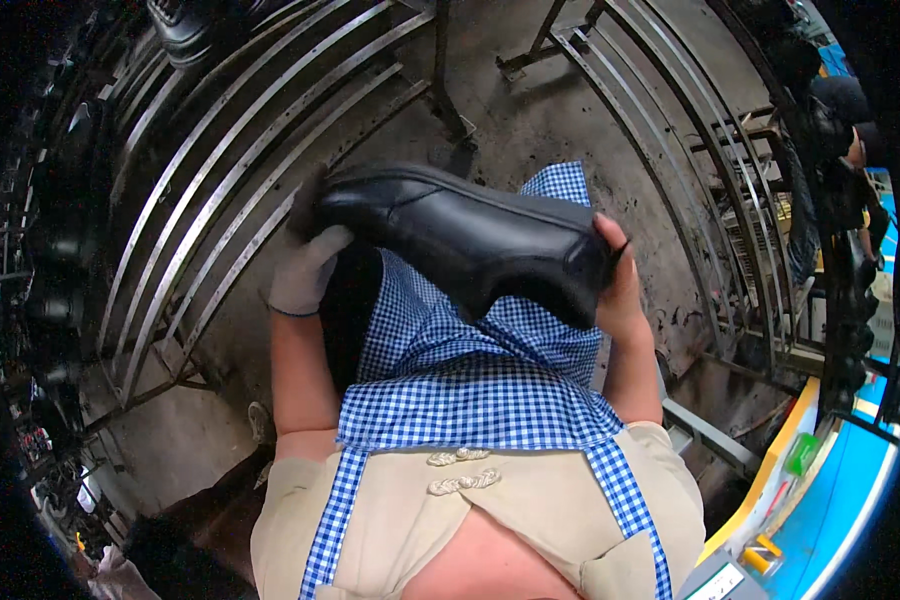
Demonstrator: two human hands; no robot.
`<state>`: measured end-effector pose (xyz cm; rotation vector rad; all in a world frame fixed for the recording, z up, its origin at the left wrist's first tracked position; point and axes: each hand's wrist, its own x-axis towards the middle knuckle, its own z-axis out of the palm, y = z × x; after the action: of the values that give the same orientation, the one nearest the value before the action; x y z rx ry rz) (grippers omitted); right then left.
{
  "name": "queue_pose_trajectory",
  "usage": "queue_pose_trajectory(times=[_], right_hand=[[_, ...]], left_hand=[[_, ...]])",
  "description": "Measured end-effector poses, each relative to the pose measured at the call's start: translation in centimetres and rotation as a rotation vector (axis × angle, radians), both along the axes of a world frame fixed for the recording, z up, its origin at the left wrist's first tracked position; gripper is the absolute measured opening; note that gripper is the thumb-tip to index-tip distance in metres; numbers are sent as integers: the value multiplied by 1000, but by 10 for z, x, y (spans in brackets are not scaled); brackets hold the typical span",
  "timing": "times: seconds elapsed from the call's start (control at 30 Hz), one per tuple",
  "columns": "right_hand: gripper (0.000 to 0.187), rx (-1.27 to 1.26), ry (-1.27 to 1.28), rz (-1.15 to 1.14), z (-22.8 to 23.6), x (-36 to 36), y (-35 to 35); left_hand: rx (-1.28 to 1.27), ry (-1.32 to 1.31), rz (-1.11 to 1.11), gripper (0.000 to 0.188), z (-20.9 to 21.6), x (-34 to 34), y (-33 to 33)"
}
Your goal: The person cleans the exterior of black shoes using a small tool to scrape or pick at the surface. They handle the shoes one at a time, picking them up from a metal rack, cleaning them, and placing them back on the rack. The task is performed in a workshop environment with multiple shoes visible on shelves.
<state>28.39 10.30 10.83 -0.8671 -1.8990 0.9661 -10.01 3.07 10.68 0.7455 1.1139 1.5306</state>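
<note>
Head view: two hands are holding a black shoe (450, 225) in the air, in front of the apron (470, 405), which has blue and white checks. Left hand (308, 270) is wearing a pale glove with darker fingers, and it is gripping the shoe at its left end, partly closed, with the thumb on the near side; the other fingers are not showing clearly. Right hand (622, 285) is bare and is curling around the right end, fingers bent, also only partly closed. The shoe is lying sideways between them, and its dark hollow is facing downward to the apron. Farther away, a metal rack (210, 208) is standing on the left side and another shoe (183, 35) is resting near its top. Under everything, a stained grey floor (530, 130) is showing. At lower right, a blue table (845, 500) is carrying a green object (801, 455).
</note>
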Motion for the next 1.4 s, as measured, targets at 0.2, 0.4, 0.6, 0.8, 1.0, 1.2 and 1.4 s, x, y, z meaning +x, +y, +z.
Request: queue_pose_trajectory(times=[0.2, 0.4, 0.6, 0.8, 1.0, 1.2, 1.4], right_hand=[[99, 329, -214, 188, 34, -5, -3], [98, -264, 287, 352, 27, -64, -5], [82, -517, 440, 274, 22, -137, 23], [76, -31, 535, 268, 91, -302, 64], [84, -290, 461, 353, 129, -408, 59], [67, -515, 487, 416, 86, -377, 45], [76, -1701, 180, 573, 47, -306, -14]], left_hand=[[101, -40, -23, 78, -6, -23, -11], [-86, 217, 204, 75, 69, -30, -16], [277, 867, 691, 63, 112, -54, -45], [336, 1888, 1237, 64, 209, -118, -44], [-333, 2274, 1014, 36, 235, -167, -45], [190, 1970, 808, 24, 214, -128, -55], [72, 1754, 403, 31, 174, 2, -55]])
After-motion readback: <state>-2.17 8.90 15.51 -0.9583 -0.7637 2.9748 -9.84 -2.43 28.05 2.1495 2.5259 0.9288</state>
